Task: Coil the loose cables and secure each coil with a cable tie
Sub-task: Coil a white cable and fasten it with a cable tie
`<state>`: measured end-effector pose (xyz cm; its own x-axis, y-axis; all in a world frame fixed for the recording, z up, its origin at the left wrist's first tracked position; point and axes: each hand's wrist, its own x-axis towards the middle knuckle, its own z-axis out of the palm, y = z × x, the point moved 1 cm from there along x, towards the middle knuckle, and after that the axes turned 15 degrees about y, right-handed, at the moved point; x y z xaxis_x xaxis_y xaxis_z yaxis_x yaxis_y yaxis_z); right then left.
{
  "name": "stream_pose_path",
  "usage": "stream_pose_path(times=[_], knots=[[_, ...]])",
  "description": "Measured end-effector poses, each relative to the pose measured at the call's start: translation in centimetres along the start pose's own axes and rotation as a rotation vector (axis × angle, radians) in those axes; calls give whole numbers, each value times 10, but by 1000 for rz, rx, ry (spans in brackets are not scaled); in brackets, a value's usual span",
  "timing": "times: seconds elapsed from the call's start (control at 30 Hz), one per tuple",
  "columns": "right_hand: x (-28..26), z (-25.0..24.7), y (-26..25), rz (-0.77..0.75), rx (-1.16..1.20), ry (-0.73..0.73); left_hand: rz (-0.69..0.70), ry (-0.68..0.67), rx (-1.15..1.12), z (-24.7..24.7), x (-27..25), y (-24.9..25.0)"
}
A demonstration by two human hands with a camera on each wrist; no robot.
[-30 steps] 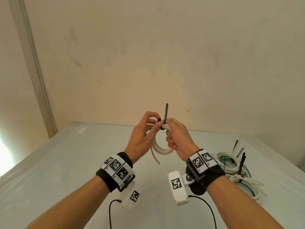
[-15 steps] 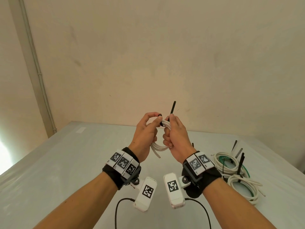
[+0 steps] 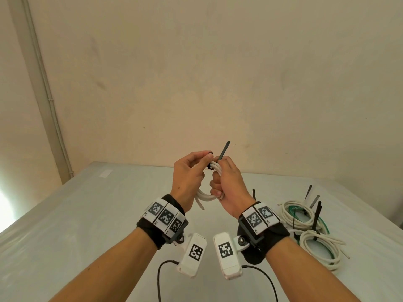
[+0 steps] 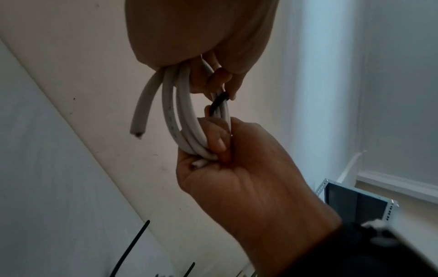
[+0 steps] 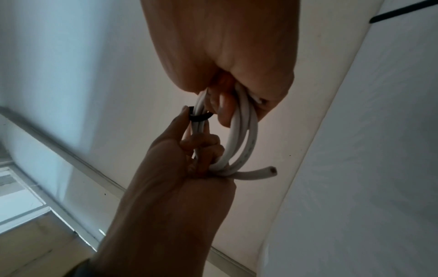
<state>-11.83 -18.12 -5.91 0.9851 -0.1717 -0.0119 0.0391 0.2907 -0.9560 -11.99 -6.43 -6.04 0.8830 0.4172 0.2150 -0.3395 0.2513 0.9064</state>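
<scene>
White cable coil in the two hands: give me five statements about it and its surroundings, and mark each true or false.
1. Both the left hand and the right hand grip the white cable coil. True.
2. The coil rests on the grey table. False: it is held up above it.
3. A black plastic cable tie wraps the coil, its tail pointing up. True.
4. The held coil is green. False: it is white.
5. Tied coils of white and green cable lie on the table, on the person's right. True.
</scene>
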Motion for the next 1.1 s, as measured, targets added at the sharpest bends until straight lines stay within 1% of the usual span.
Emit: stream_pose_path(times=[0.07,0.17,0.3,0.47,0.63,0.83,0.97,1.1], knots=[[0,-1,0,47,28,4,-57,-14,-10,-1,2,-2],[0,-3,1,164,119,8,-140,-60,-33,-4,6,-3],[1,-3,3,230,171,17,-100,-81,-11,-3,5,-2],[1,-2,1,238,159,25,-116,-89,-58,-6,5,-3],[1,-1,-1,237,101,75,-88,-95,-47,-6,1,-3],[3,-1,0,156,-45,111,-24,-74,-8,-4,-4,-6],[0,-3,2,149,-56,99,22,-61,47,-3,-5,-8],[0,-5,5,158,-7,90,33,-47,62,-1,-5,-7]])
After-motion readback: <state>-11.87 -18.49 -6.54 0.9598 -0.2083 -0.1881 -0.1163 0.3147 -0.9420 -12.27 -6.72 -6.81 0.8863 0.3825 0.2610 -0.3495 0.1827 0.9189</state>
